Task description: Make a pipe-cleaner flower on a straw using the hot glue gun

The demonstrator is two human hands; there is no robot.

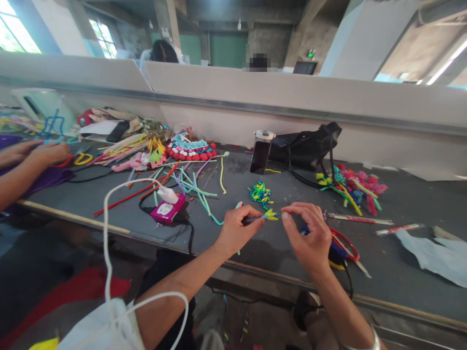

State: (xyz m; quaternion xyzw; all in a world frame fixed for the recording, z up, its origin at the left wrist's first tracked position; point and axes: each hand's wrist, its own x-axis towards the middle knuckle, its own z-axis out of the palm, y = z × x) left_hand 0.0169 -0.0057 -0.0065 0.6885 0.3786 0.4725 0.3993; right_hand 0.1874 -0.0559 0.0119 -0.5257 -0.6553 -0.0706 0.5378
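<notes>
My left hand (237, 227) pinches a small pipe-cleaner flower (271, 214) with yellow petals, its thin stem lying between thumb and fingers. Close to the petal tips is my right hand (310, 234), thumb and forefinger brought together; anything between them is too small to make out. Just beyond the flower lies a pile of short yellow, green and blue pieces (260, 193). A red-handled tool (346, 243) rests on the dark table (233, 192) beside my right hand, partly hidden by it. Long pale green pipe cleaners (199, 189) are spread left of the pile.
A magenta power socket (168, 209) with a white cable stands at the left. A phone (260, 156) leans on a cup (265, 134), near a black bag (310, 146). Fuzzy flowers (359, 187) lie at the right. A co-worker's hands (47, 153) are at the far left.
</notes>
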